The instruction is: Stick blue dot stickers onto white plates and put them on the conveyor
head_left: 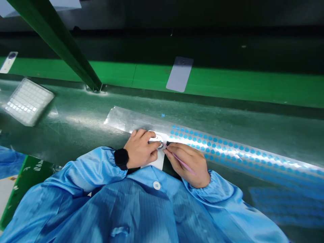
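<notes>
My left hand [141, 148] has bent fingers pressing on a white phone back cover [159, 160], around the rounded camera area at its upper end. In my right hand [189, 163] is a thin pink tool that looks like tweezers [184, 165], pinched between closed fingers. Its tip meets the camera area beside my left fingertips, where a small spot of blue shows. Just beyond and to the right lies a clear strip [126, 120] bearing rows of round blue stickers [215, 139]. The lower part of the cover runs under my sleeve and chest.
Across the bench, a green conveyor belt [215, 81] carries a pale phone cover [179, 75] and another white cover [9, 62] at far left. A clear tray [29, 101] of small white pieces stands left. A green slanted post [76, 57] rises at the bench's back edge.
</notes>
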`<state>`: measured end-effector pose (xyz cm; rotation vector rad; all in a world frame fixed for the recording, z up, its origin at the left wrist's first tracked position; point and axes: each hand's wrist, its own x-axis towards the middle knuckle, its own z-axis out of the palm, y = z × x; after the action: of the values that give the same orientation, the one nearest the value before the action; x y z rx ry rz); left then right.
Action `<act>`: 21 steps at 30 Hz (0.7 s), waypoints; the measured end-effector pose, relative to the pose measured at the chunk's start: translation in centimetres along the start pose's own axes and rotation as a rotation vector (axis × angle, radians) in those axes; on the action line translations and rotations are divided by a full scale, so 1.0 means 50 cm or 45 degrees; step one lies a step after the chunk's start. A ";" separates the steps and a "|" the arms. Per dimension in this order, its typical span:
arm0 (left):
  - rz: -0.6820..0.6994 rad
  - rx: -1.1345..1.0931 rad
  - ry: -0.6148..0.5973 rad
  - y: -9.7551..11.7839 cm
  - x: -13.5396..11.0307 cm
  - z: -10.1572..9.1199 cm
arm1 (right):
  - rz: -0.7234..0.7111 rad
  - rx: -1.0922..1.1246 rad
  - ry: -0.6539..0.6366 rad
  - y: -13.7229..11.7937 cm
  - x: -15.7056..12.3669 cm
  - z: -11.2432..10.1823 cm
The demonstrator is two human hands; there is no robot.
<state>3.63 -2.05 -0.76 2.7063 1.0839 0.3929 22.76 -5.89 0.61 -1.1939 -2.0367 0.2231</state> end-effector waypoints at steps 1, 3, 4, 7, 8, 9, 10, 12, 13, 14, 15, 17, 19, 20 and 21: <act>-0.005 0.002 -0.003 0.000 0.000 0.000 | 0.002 -0.006 0.005 0.000 0.000 0.001; -0.018 0.000 -0.006 0.001 0.001 -0.002 | -0.001 -0.015 0.003 0.000 0.000 0.001; -0.024 -0.005 -0.007 0.001 0.001 -0.003 | -0.003 -0.015 -0.003 0.000 0.000 0.001; -0.043 -0.044 -0.021 0.000 0.003 -0.008 | -0.002 0.019 -0.013 -0.002 0.000 0.001; -0.050 -0.059 -0.032 -0.001 0.004 -0.010 | 0.015 0.048 -0.007 -0.003 -0.001 0.002; -0.058 -0.073 -0.045 -0.003 0.004 -0.012 | 0.050 0.089 0.009 -0.003 -0.001 0.002; -0.064 -0.086 -0.061 -0.005 0.004 -0.014 | 0.106 0.139 0.039 -0.003 -0.002 0.003; -0.065 -0.107 -0.098 -0.008 0.004 -0.017 | 0.289 0.238 0.151 0.000 -0.004 0.004; -0.062 -0.117 -0.112 -0.009 0.004 -0.018 | 0.409 0.285 0.227 0.004 -0.005 0.004; -0.061 -0.126 -0.123 -0.009 0.003 -0.018 | 0.540 0.335 0.301 0.009 -0.004 0.004; -0.066 -0.134 -0.132 -0.009 0.003 -0.017 | 0.672 0.393 0.365 0.015 -0.003 0.004; -0.106 -0.152 -0.130 -0.008 0.003 -0.014 | 0.882 0.541 0.446 0.028 0.000 0.003; -0.168 -0.185 -0.118 -0.009 0.007 -0.012 | 0.985 0.675 0.473 0.039 0.005 0.003; -0.200 -0.213 -0.113 -0.012 0.012 -0.013 | 1.004 0.724 0.484 0.043 0.007 0.003; -0.230 -0.255 -0.109 -0.018 0.018 -0.017 | 1.012 0.761 0.493 0.046 0.008 0.003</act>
<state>3.40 -0.71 -0.03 2.4063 1.1850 0.3323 24.13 -4.27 -0.42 -1.4373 -0.9731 0.8402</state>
